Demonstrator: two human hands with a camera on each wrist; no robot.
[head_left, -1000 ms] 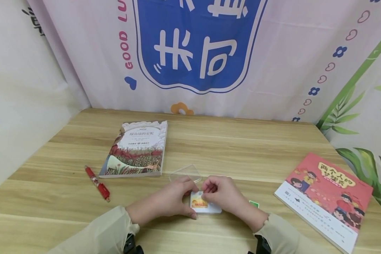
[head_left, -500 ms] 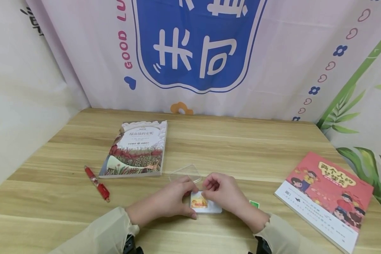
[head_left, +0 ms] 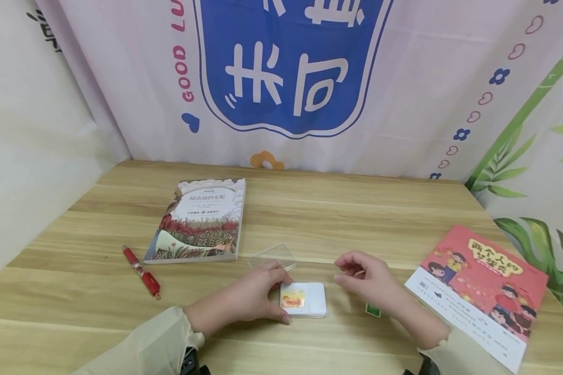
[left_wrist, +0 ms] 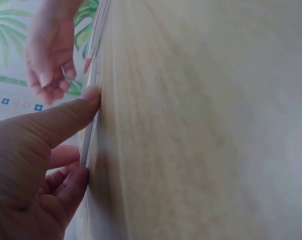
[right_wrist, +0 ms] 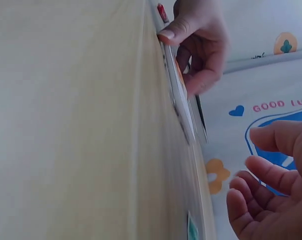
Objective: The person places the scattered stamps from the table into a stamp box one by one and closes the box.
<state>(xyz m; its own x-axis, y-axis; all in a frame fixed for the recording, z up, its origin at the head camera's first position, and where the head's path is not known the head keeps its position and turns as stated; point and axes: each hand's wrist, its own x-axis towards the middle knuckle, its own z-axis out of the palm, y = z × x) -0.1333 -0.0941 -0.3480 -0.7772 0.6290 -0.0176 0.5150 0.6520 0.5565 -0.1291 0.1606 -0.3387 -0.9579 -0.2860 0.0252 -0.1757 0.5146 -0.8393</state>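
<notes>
A flat white rectangular piece (head_left: 315, 299) with a clear edge lies on the wooden table. On its left half is a small yellow and red picture (head_left: 293, 299). My left hand (head_left: 249, 292) grips its left end between thumb and fingers; the left wrist view shows the thumb (left_wrist: 88, 97) on one edge. To the right, my right hand (head_left: 370, 278) hovers apart from it, fingers loosely bent and holding nothing, as the right wrist view shows. Beneath that hand lies a small green piece (head_left: 372, 309), partly covered. Just behind my left fingers sits a clear plastic lid (head_left: 279, 253).
A paperback book (head_left: 199, 221) lies at the back left, with a red pen (head_left: 142, 272) beside it. At the right, a red and white book (head_left: 480, 291) lies angled near the table edge. Printed cloth (head_left: 403, 114) hangs behind the table.
My right hand has let go of the white piece's top and moved right, uncovering its right half. My left hand keeps its grip in place.
</notes>
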